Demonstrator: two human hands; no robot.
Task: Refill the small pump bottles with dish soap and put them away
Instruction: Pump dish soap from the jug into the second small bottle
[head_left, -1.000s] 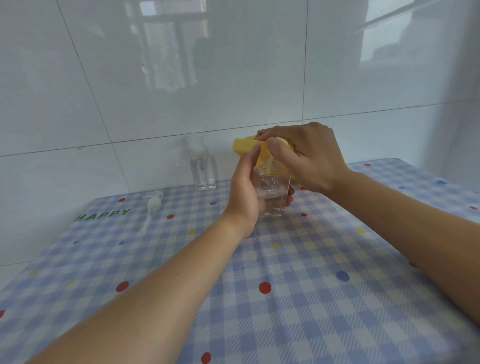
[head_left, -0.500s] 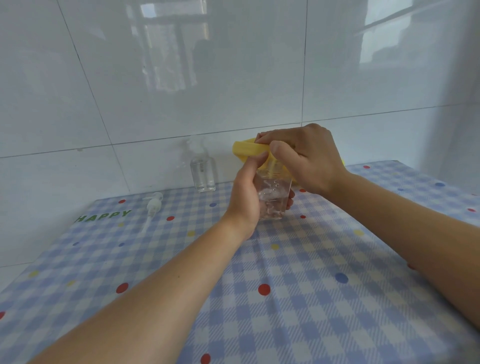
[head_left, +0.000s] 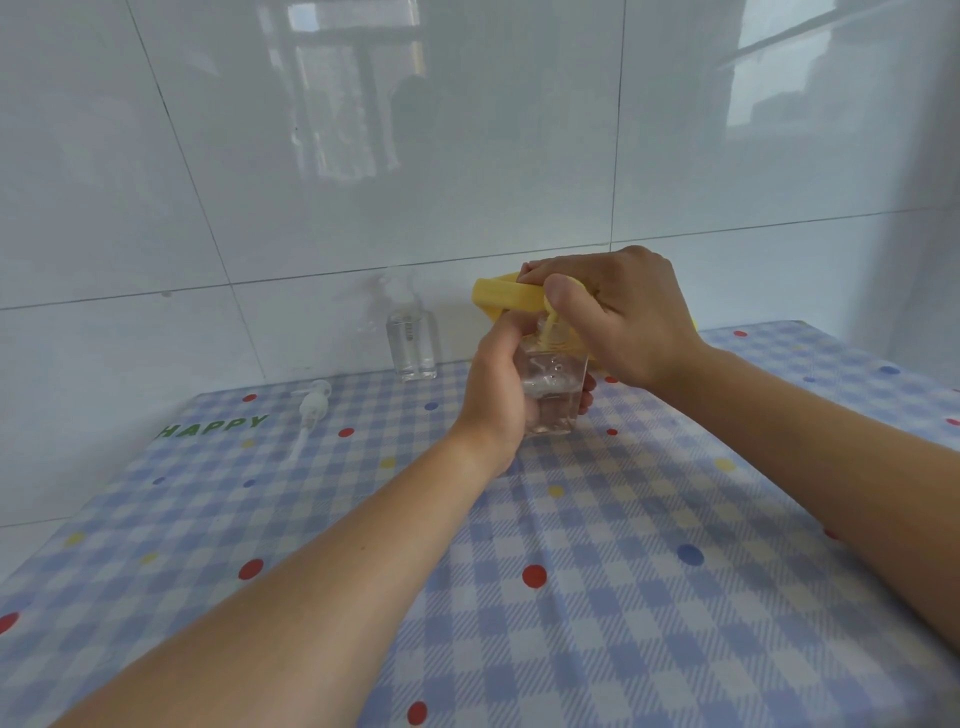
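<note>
My left hand grips a small clear square bottle standing on the checked tablecloth. Above it my right hand holds a yellow dish soap container tipped over the bottle's mouth, with its yellow spout pointing down into the neck. Clear liquid and bubbles show inside the bottle. A second clear bottle with a pump on top stands by the wall to the left. A loose white pump head with its tube lies on the cloth further left.
The table wears a blue-and-white checked cloth with coloured dots and the word HAPPY near the back left. A glossy white tiled wall closes off the back. The table's right edge runs close to the wall corner.
Both hands, the small bottle and the yellow container have kept their place over the bottle; only slight shifts of the fingers and of the camera show.
</note>
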